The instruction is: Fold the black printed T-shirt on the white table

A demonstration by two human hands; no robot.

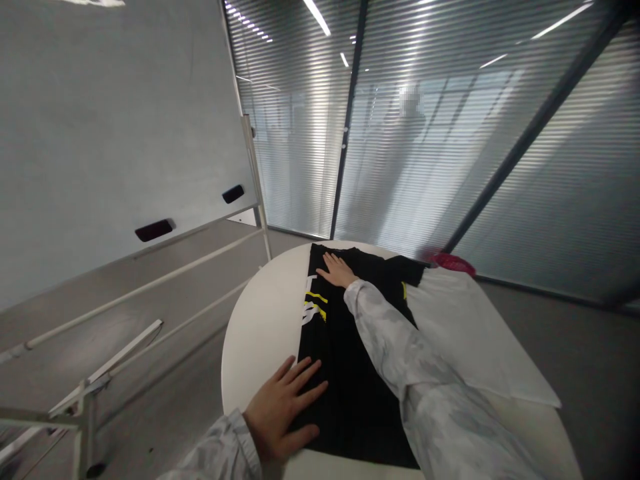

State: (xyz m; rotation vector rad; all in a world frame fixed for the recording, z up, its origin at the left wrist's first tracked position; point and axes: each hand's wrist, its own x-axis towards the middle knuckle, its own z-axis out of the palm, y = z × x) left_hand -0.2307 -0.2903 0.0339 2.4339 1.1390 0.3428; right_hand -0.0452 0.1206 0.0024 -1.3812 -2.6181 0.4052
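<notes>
A black T-shirt (357, 393) with a white and yellow print lies on the round white table (260, 313), folded lengthwise with its straight edge on the left. My left hand (283, 407) rests with fingers spread on the lower left part of the shirt. Farther up, near the collar, my right hand (336, 269) lies flat on the fabric with its fingers stretched out. Neither hand grips anything. My right forearm crosses over the shirt and hides part of it. To the right, a white cloth garment (475, 333) lies beside the black sleeve.
A red mesh-like object (453, 263) sits at the table's far right edge. On the left stands a whiteboard (115, 133) on a metal frame (145, 287), with two dark erasers (154, 230) on it. Behind the table is a ribbed glass wall (300, 133).
</notes>
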